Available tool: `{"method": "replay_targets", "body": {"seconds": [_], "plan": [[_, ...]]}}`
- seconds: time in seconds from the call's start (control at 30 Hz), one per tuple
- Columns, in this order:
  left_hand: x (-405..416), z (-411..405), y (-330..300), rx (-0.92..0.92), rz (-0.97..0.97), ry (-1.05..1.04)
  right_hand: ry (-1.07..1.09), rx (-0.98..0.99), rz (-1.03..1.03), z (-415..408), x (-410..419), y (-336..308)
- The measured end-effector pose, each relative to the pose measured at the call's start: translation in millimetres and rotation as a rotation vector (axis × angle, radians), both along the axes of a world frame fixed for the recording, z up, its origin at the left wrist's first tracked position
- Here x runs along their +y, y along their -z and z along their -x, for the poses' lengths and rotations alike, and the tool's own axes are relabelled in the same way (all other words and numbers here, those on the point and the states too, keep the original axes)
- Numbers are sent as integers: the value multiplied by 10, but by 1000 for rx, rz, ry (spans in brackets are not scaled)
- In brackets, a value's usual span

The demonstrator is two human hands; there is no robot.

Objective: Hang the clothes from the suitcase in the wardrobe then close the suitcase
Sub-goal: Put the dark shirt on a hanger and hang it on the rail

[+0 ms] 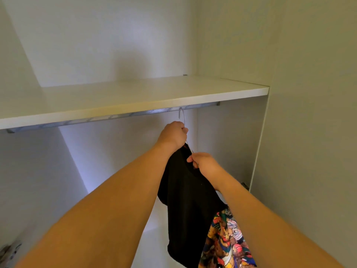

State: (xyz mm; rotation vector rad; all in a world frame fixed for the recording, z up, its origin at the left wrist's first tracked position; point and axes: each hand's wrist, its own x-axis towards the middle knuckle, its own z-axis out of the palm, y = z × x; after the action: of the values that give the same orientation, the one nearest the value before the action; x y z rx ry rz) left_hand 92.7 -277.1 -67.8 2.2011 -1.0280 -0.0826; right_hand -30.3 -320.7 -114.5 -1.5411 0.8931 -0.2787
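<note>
left hand (172, 134) gripped hanger (181, 116) neck, hook at rail (116, 117) under shelf (135, 95) | right hand (202, 163) pinched black garment (185, 200) collar | garment on hanger inside wardrobe | patterned cloth (226, 242) lower right

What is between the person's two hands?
In the head view, the black garment on its hanger spans from the left hand to the right hand.
</note>
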Motion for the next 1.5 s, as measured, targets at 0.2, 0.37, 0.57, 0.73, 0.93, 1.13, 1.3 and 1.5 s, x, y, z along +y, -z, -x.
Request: {"method": "replay_targets", "body": {"seconds": [0.2, 0.37, 0.57, 0.73, 0.93, 1.13, 1.3, 1.5], "plan": [[-557, 4, -108, 110, -109, 144, 10, -69, 310, -8, -560, -8], [-772, -53, -179, 171, -162, 176, 39, -35, 498, -101, -973, -6], [-1019, -233, -63, 90, -237, 157, 38, 7, 607, -283, -1308, 78], [-1278, -397, 177, 60, -144, 189, 70, -19, 679, -457, -1581, 100], [-1632, -622, 239, -8, -104, 220, 124, 0, 749, -672, -1957, -16], [-1840, -757, 362, -21, -158, 212, 133, 90, 834, -809, -2113, 54], [-1998, -876, 513, -13, -273, 208, 74, 231, 895, -930, -2203, 156], [-2044, -891, 600, -61, -404, 204, 84, 352, 1037, -933, -2138, 424]]}}
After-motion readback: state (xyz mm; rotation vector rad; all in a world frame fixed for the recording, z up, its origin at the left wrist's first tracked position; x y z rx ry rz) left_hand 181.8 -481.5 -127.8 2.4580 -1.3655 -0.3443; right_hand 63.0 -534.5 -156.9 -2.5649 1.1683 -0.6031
